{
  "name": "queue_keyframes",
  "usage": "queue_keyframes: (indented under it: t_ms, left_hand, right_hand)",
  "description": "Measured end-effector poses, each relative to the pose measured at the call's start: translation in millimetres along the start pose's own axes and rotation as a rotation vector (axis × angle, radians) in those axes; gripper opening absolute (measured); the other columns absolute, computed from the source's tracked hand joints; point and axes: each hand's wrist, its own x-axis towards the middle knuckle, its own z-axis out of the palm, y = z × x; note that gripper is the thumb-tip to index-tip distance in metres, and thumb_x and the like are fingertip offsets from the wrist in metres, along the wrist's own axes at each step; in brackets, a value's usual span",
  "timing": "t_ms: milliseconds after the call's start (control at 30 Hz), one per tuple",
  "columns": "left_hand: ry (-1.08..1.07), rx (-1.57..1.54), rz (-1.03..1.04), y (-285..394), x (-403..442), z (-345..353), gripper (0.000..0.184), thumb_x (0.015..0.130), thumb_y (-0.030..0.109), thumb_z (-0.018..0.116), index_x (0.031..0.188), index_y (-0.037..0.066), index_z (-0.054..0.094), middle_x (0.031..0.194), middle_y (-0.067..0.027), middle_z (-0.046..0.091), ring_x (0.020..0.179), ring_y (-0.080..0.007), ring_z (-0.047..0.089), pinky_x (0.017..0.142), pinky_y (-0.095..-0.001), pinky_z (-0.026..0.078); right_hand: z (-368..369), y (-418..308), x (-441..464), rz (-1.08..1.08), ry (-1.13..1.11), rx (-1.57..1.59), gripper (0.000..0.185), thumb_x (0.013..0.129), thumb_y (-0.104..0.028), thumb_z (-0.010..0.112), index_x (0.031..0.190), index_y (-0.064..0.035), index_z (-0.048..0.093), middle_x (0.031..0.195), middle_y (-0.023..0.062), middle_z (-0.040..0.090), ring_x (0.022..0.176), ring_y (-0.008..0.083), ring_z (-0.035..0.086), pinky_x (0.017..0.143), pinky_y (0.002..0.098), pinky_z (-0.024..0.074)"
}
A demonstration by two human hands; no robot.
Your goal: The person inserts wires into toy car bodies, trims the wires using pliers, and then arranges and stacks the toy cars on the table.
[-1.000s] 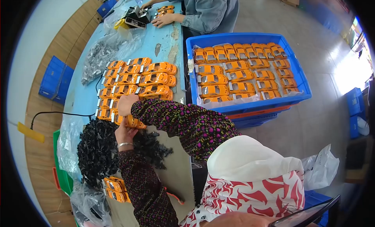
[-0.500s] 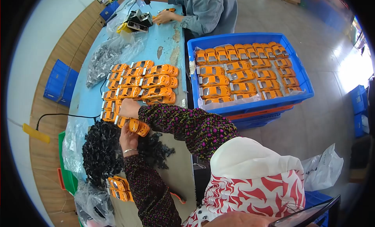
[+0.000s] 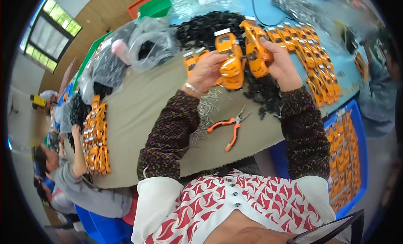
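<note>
My left hand [image 3: 204, 73] is closed on an orange toy car body [image 3: 230, 67], held over the cloth-covered table. Closed on another orange car body [image 3: 257, 55] is my right hand [image 3: 282, 64], just to the right. More orange car bodies [image 3: 191, 62] lie behind my left hand, partly hidden by it. A heap of black parts [image 3: 201, 31] lies beyond my hands, and more black pieces spread beneath my right hand. Pliers with orange handles [image 3: 234, 125] rest open on the cloth, beside a scatter of small metal pins [image 3: 206, 112].
Rows of orange car bodies [image 3: 317, 55] stand at the right on the blue table. A blue crate [image 3: 362, 160] with car bodies is at the lower right. Co-workers sit at the left and right; another car row [image 3: 96, 137] lies at the left. Plastic bags [image 3: 157, 40] lie upper left.
The view has swung left. My hands have moved away from the car rows, each now with a car body, and the pliers and pins have come fully into view.
</note>
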Motion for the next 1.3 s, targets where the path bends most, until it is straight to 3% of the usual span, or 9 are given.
queue_keyframes:
  t_ms: [200,333,467,633,733,867,1033,1167,1300]
  left_hand:
    - [0.331,0.123,0.045,55,-86,-112,0.031,0.088,0.011,0.058,0.117,0.001,0.054,0.108,-0.0082,0.063,0.097,-0.0202,0.063,0.089,-0.0369,0.05]
    - [0.402,0.127,0.102,47,-91,-190,0.03,0.084,0.01,0.064,0.112,-0.001,0.056,0.103,-0.0087,0.064,0.096,-0.0193,0.063,0.079,-0.0344,0.054]
    - [0.55,0.266,0.043,42,-99,-191,0.037,0.082,0.012,0.066,0.113,-0.005,0.055,0.101,-0.0111,0.065,0.089,-0.0181,0.065,0.074,-0.0318,0.054]
    - [0.572,0.668,-0.008,36,-90,-204,0.035,0.085,0.011,0.063,0.116,-0.003,0.056,0.099,-0.0106,0.063,0.089,-0.0178,0.063,0.073,-0.029,0.053]
    - [0.79,0.927,0.09,29,-84,-210,0.039,0.084,0.009,0.063,0.119,-0.004,0.055,0.1,-0.0117,0.064,0.088,-0.0184,0.063,0.072,-0.0285,0.053]
    - [0.645,0.764,0.095,33,-92,-197,0.046,0.082,0.008,0.063,0.125,-0.003,0.052,0.102,-0.0129,0.063,0.087,-0.019,0.063,0.073,-0.0298,0.053]
    - [0.694,0.667,0.127,23,-88,-200,0.052,0.076,0.011,0.069,0.123,-0.004,0.054,0.098,-0.0165,0.066,0.086,-0.0208,0.065,0.072,-0.0308,0.053]
    - [0.839,1.067,0.248,19,-86,-196,0.046,0.078,0.013,0.068,0.119,-0.006,0.056,0.095,-0.0169,0.066,0.081,-0.0188,0.065,0.064,-0.0324,0.052]
    - [0.938,1.411,0.695,26,-99,-153,0.042,0.079,0.017,0.068,0.113,-0.006,0.058,0.094,-0.0174,0.066,0.077,-0.0192,0.065,0.061,-0.0333,0.051]
  right_hand:
    - [94,83,16,0.178,-0.051,0.085,0.028,0.087,-0.014,0.062,0.112,-0.0002,0.059,0.103,0.0107,0.065,0.093,0.0207,0.063,0.084,0.0381,0.0507]
    - [147,163,57,0.236,-0.025,0.1,0.025,0.087,-0.014,0.063,0.109,-0.0015,0.06,0.102,0.0105,0.065,0.091,0.0221,0.063,0.084,0.04,0.0502]
    - [163,200,62,0.261,0.049,0.145,0.017,0.085,-0.015,0.065,0.097,-0.0034,0.063,0.092,0.0059,0.066,0.079,0.0176,0.063,0.07,0.0353,0.0511]
    - [151,209,80,0.2,0.078,-0.028,0.027,0.087,-0.017,0.064,0.106,-0.0001,0.059,0.098,0.0108,0.066,0.089,0.0236,0.064,0.081,0.0398,0.0512]
    - [147,214,86,0.096,0.125,-0.674,0.031,0.086,-0.018,0.064,0.107,0.0043,0.058,0.097,0.0139,0.066,0.089,0.0257,0.064,0.079,0.0381,0.0514]
    - [174,212,69,-0.255,0.244,-1.464,0.037,0.085,-0.02,0.064,0.107,0.0077,0.055,0.095,0.0151,0.066,0.088,0.0257,0.063,0.077,0.0368,0.0513]
    - [166,205,73,-0.413,0.192,-1.507,0.045,0.081,-0.029,0.066,0.108,0.0068,0.055,0.101,0.0265,0.062,0.095,0.0366,0.061,0.083,0.0448,0.0471]
    - [137,204,89,-0.281,0.122,-1.041,0.042,0.085,-0.023,0.062,0.114,0.0056,0.053,0.104,0.0208,0.062,0.099,0.0321,0.06,0.083,0.0397,0.0482]
    - [133,195,86,-0.146,-0.042,-0.517,0.037,0.089,-0.015,0.058,0.12,0.0042,0.051,0.103,0.0136,0.063,0.095,0.0259,0.062,0.08,0.0345,0.0503]
